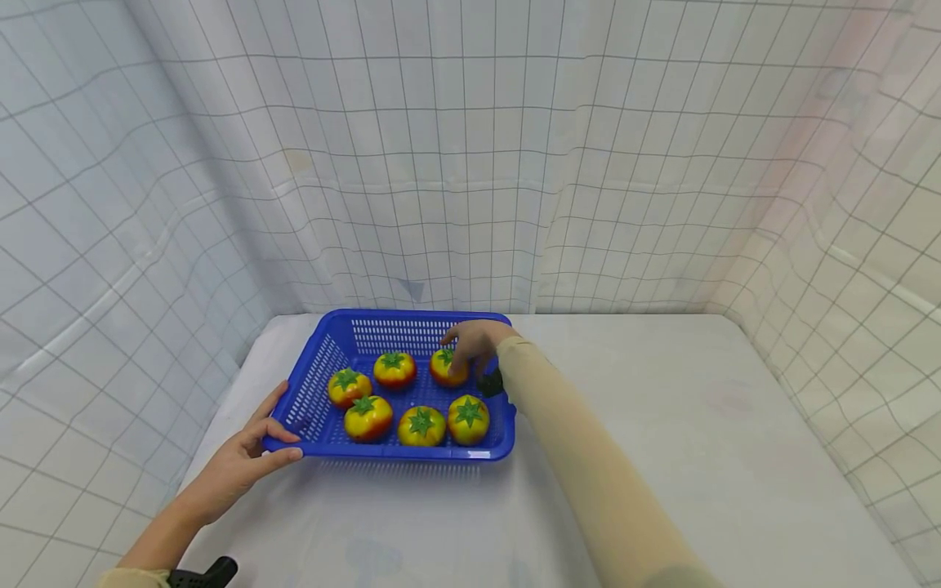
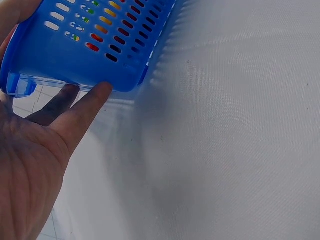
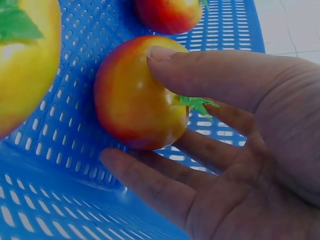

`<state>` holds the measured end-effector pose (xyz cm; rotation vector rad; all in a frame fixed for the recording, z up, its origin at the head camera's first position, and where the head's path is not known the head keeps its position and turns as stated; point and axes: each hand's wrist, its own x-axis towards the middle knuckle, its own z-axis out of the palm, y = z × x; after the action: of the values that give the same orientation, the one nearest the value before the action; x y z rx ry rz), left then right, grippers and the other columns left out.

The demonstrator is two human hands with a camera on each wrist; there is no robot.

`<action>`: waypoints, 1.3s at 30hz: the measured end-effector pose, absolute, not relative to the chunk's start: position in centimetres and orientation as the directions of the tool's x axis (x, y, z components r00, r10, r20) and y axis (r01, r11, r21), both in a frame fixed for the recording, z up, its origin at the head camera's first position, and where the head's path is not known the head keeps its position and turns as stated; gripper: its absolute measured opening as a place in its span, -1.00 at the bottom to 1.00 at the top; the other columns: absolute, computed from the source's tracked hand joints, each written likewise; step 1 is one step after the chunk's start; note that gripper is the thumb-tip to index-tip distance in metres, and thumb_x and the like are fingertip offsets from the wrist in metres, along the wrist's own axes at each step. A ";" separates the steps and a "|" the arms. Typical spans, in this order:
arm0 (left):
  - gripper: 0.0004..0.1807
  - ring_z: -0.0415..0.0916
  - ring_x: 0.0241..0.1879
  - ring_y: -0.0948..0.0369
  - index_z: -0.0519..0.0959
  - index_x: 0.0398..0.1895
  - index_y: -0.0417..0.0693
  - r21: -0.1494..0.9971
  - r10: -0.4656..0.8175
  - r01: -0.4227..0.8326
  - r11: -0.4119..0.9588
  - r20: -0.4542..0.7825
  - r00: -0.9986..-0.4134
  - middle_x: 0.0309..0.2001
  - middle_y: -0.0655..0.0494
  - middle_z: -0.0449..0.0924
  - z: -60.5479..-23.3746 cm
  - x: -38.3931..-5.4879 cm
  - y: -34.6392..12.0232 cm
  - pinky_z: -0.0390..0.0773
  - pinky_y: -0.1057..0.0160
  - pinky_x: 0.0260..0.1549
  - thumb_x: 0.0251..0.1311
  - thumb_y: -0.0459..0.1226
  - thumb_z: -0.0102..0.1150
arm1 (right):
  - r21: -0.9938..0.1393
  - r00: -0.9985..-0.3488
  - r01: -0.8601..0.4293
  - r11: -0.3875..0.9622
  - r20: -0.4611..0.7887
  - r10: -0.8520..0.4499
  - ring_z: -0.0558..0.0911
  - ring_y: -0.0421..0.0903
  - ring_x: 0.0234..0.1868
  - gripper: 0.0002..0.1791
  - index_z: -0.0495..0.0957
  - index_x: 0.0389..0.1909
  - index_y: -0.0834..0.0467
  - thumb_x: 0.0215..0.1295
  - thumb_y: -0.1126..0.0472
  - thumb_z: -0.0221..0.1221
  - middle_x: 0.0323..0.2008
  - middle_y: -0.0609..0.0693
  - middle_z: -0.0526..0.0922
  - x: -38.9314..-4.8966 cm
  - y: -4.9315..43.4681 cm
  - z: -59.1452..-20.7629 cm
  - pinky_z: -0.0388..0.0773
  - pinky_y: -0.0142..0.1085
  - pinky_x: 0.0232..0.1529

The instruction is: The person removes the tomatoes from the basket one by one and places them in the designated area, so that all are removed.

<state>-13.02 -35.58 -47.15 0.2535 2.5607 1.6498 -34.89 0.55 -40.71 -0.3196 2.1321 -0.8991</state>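
Observation:
A blue plastic basket [image 1: 397, 452] with slotted walls holds several yellow-and-red tomatoes with green star-shaped tops. My left hand [image 1: 238, 461] grips its near left corner, fingers over the rim; in the left wrist view the thumb lies against the outer wall. Inside the basket, at the back right, my right hand [image 1: 479, 339] is around one tomato [image 3: 140, 100]. The right wrist view has the thumb on that tomato's side and the fingers spread along its other side, its green top facing the palm. It appears to rest on the basket floor.
Close to the held tomato lie another tomato [image 1: 394, 370] on its left and one [image 1: 468, 420] toward me. The basket stands on a white-covered table [image 1: 647, 425], left of the middle. White gridded curtains [image 1: 470, 163] enclose the back and both sides.

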 end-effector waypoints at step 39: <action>-0.79 -0.39 0.53 -0.41 0.48 -0.07 -0.26 0.912 0.178 0.091 0.400 0.020 -0.984 0.67 0.18 -0.41 -46.9 -12.9 -35.3 0.27 0.65 0.08 0.40 -0.31 0.25 | -0.731 -0.609 0.103 0.674 -0.582 -0.538 0.51 0.14 0.25 -0.26 0.43 0.41 -0.01 0.20 0.46 0.34 0.48 0.18 0.22 -35.2 0.8 -41.8 0.53 0.02 0.23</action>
<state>-12.90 -35.29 -46.92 0.2471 2.5600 1.6604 -35.24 0.82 -41.77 -0.3357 2.0349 -0.9537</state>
